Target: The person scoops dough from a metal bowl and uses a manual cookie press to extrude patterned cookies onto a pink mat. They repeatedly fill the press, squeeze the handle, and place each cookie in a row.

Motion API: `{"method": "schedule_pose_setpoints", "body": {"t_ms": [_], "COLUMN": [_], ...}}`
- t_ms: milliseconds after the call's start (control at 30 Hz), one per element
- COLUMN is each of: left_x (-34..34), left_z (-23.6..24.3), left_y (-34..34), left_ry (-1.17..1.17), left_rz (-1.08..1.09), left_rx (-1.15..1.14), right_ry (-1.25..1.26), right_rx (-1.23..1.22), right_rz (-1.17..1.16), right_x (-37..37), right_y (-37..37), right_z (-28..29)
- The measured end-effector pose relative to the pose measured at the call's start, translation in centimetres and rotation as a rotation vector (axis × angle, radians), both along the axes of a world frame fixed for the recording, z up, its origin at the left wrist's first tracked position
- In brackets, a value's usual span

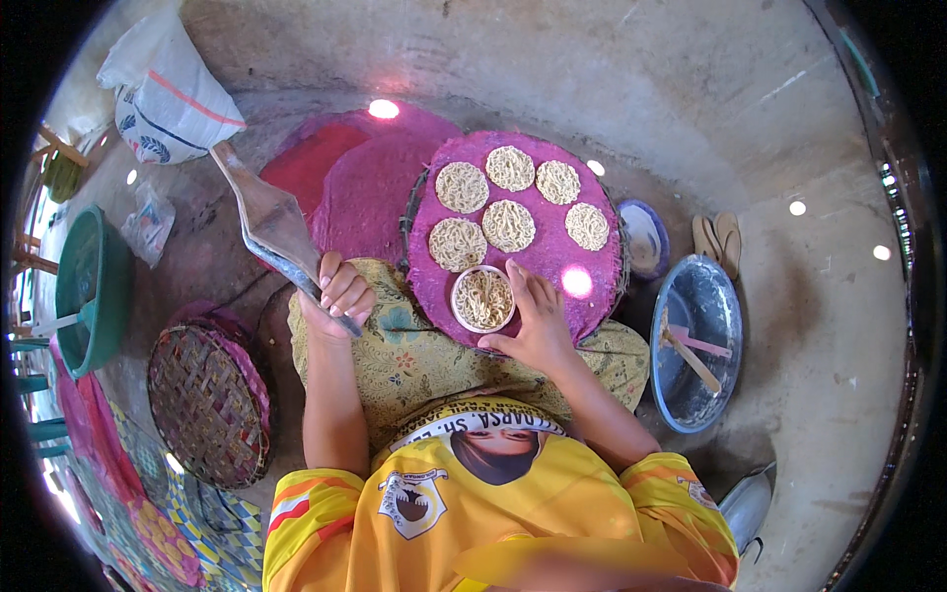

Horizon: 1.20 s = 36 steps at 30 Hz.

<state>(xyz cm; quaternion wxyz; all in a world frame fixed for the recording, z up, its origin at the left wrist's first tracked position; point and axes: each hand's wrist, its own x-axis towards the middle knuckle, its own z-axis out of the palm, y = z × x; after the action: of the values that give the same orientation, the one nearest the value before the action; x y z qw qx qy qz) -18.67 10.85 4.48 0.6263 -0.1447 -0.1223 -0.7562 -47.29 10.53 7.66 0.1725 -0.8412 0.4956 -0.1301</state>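
L hand (340, 296) grips a flat paddle (271, 222), blade toward 11 o'clock. R hand (538, 316), fingers spread, steadies a noodle ring (483, 298) at 6 o'clock on the purple tray (592, 296), w/ five noodle discs (508, 225) above.

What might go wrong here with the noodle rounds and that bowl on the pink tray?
1. The tray rests on the lap, so a shift could slide the noodle rounds off.
2. The right hand holds the bowl close to one round; it may crush its edge.
3. The left hand grips a wide spatula raised over the floor; swinging it could knock the tray.
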Motion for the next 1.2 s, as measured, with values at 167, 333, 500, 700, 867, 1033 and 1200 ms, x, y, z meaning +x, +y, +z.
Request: {"method": "schedule_pose_setpoints", "body": {"t_ms": [167, 333, 500, 700, 867, 1033, 1200], "left_x": [0.0, 0.0, -0.1, -0.2, -0.7, -3.5, -9.4], "left_z": [0.1, 0.2, 0.3, 0.4, 0.7, 1.4, 2.5], "left_y": [0.1, 0.1, 0.2, 0.2, 0.2, 0.2, 2.2], "left_ry": [-0.019, -0.002, -0.024, -0.041, -0.162, -0.293, -0.449], "left_rz": [0.018, 0.010, 0.018, 0.000, -0.043, -0.221, -0.690], "left_rx": [0.027, 0.031, 0.064, 0.048, 0.024, -0.025, 0.221], "right_ry": [-0.117, -0.164, -0.222, -0.113, -0.002, -0.038, -0.954], "right_rx": [0.022, 0.012, -0.035, -0.057, -0.039, -0.154, 0.027], "right_rz": [0.017, 0.015, -0.066, -0.313, -0.284, -0.246, -0.353], "right_x": [0.1, -0.1, -2.0, -5.5, -5.9, -6.4, -7.9], "right_y": [-0.6, -0.3, -0.4, -0.7, -0.1, -0.3, -1.1], "right_z": [-0.3, -0.3, 0.4, 0.4, -0.6, -0.3, 3.4]}}
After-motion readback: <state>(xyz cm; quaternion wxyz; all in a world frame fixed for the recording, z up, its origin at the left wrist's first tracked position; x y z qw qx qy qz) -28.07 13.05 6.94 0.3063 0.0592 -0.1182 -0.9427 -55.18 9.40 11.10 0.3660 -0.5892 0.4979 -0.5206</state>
